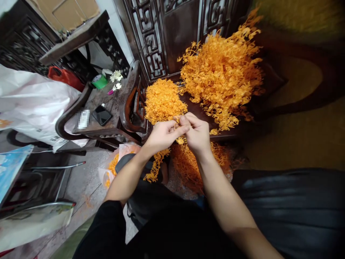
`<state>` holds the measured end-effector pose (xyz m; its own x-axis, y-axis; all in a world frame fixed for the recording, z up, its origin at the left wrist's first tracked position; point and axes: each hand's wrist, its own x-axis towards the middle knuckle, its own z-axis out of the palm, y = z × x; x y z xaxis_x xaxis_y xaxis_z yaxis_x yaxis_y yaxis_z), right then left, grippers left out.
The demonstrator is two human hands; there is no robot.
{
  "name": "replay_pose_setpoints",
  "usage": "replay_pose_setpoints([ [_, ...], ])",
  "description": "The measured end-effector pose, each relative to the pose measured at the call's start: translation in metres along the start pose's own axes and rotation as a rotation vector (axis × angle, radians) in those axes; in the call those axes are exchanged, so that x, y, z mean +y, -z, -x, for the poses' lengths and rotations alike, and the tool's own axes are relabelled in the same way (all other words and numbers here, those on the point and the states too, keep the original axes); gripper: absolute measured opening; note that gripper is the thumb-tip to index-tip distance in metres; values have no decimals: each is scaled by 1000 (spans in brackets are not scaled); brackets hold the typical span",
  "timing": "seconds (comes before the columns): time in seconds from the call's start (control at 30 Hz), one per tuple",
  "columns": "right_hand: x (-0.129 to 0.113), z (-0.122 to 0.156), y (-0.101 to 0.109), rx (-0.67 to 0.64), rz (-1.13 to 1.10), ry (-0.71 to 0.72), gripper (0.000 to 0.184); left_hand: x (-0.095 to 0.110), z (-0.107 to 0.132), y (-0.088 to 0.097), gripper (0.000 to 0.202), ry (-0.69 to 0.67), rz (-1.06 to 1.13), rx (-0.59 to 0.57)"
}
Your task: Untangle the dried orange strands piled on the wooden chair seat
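Observation:
My left hand and my right hand meet in front of me, fingers pinched together on a small orange plastic flower piece. An orange sprig hangs down below my left hand. Just beyond my hands lies a dense heap of small orange flower pieces on a dark wooden seat. A larger pile of orange branched sprigs lies to its right. More orange sprigs sit below my hands near my lap.
A second dark wooden chair at the left holds a black phone, a green tape roll and white flowers. A large white plastic bag lies far left. A bag with orange pieces sits on the floor.

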<state>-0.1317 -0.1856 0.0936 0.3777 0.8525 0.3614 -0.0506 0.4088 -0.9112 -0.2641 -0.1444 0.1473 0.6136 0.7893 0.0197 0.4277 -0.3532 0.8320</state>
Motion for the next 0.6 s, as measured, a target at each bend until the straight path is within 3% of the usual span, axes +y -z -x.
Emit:
replay_pose_setpoints([
  [0.13, -2, -5, 8, -78, -97, -59, 48, 10, 7, 8, 56, -81, 109, -212],
  [0.2, 2, -16, 20, 76, -171, -121, 46, 17, 12, 11, 51, -147, 148, -363],
  [0.27, 6, -28, 39, 329, -291, -183, 47, 21, 16, 9, 47, -200, 138, -482],
  [0.33, 7, -36, 58, 368, -415, -241, 44, 18, 14, 2, 46, -152, 53, -471],
  [0.43, 0, -30, 70, 182, -586, -310, 37, 3, 2, -16, 48, -2, -134, -336],
  [0.5, -7, -21, 67, 69, -633, -343, 31, -10, -7, -28, 47, -6, -233, -328],
  [0.6, -13, -12, 65, 32, -610, -364, 29, -22, -14, -38, 39, -68, -252, -293],
])
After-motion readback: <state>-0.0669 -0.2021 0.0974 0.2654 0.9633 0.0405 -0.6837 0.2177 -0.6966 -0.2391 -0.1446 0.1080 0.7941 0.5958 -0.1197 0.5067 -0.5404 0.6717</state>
